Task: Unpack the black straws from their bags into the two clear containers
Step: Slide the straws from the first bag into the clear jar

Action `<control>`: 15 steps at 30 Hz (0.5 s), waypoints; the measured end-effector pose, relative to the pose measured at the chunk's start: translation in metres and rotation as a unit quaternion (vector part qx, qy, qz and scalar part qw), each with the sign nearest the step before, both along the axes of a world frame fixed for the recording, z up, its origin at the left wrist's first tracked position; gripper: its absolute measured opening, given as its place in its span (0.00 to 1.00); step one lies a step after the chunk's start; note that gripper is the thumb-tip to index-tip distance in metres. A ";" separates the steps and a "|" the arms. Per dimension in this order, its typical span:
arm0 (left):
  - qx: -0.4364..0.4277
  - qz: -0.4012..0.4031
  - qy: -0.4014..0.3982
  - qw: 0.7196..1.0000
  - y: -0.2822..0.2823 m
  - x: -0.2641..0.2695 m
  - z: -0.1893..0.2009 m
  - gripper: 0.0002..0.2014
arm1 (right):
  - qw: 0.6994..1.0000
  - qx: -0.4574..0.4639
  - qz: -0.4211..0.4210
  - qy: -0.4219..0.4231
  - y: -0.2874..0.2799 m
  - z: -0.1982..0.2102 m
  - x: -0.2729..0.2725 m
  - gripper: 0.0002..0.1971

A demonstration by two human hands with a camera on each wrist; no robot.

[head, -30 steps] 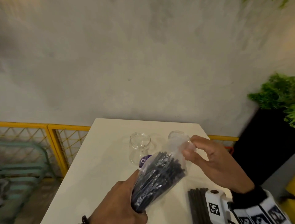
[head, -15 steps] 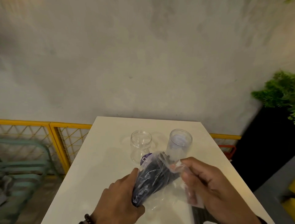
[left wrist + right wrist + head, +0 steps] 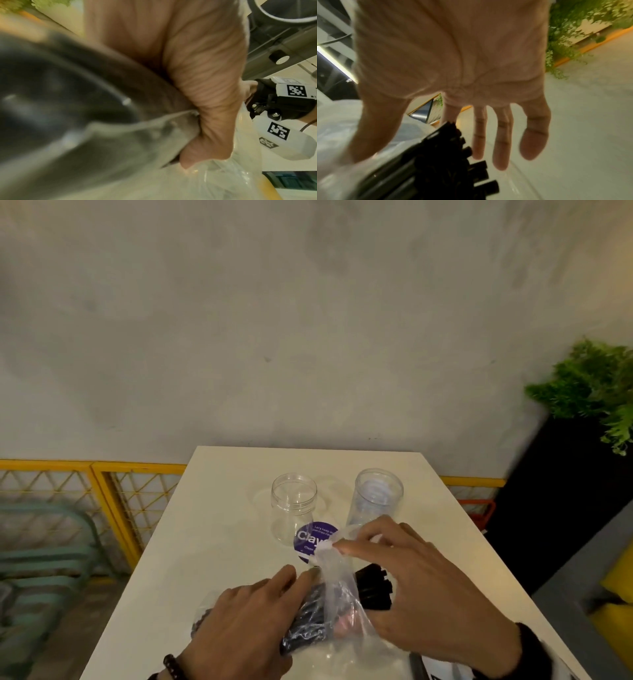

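Note:
On the white table (image 3: 219, 542) stand two clear containers, a short jar (image 3: 294, 505) and a taller cup (image 3: 378, 494); neither holds any straws. My left hand (image 3: 253, 611) grips a clear bag (image 3: 337, 587) of black straws (image 3: 308, 621) low over the table's near end. My right hand (image 3: 411, 587) pinches the bag's mouth between thumb and forefinger, its other fingers spread. A second bundle of black straws (image 3: 371, 583) lies under the right hand. In the left wrist view my left hand (image 3: 205, 94) curls round the bag (image 3: 223, 175). The right wrist view shows straw ends (image 3: 440, 155) below my right hand (image 3: 488, 135).
A round purple sticker (image 3: 313, 539) lies on the table in front of the jar. A yellow mesh railing (image 3: 102, 491) runs along the left, and a black planter (image 3: 565, 491) with green plants stands to the right. A grey wall rises behind the table.
Both hands have brought the bag down from an upright hold to just above the table. My right hand has shifted along the plastic and now pinches the mouth.

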State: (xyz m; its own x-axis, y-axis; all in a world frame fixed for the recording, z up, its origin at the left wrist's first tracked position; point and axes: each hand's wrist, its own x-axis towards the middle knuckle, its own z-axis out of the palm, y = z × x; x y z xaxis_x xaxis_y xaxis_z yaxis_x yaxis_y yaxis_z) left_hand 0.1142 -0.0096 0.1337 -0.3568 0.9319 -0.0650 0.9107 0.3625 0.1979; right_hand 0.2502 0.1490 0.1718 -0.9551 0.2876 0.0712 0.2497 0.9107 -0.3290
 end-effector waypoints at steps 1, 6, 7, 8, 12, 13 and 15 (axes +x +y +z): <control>0.011 -0.006 0.000 1.000 0.000 0.001 0.000 0.43 | 1.000 0.015 0.012 -0.022 0.000 0.000 -0.001 0.33; 0.060 -0.027 -0.045 0.997 -0.006 0.009 0.000 0.62 | 0.997 -0.003 0.027 -0.069 0.003 0.004 -0.007 0.31; 0.053 -0.029 -0.046 0.997 -0.006 0.010 -0.002 0.61 | 0.996 -0.009 0.041 -0.080 0.002 0.005 -0.008 0.29; 0.045 -0.035 -0.032 0.998 -0.005 0.011 -0.002 0.57 | 0.994 -0.018 0.051 -0.090 0.003 0.005 -0.008 0.29; 0.070 -0.019 -0.055 0.996 -0.006 0.003 -0.002 0.42 | 0.976 -0.176 0.090 -0.089 0.030 0.016 -0.002 0.33; 0.114 -0.001 -0.094 0.989 -0.009 0.000 -0.003 0.42 | 0.961 -0.253 0.091 -0.060 0.040 0.018 0.001 0.33; 0.192 0.005 -0.190 0.963 -0.013 -0.005 -0.004 0.40 | 0.915 -0.394 0.085 0.009 0.050 0.016 0.008 0.36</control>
State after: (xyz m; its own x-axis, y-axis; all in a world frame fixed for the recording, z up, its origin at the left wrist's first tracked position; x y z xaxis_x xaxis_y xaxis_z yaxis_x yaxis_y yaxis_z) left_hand 0.1091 -0.0226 0.1293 -0.3837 0.9100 0.1571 0.7433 0.2034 0.6372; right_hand 0.2583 0.1993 0.1881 -0.9915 0.1046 -0.0780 0.1147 0.4135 -0.9032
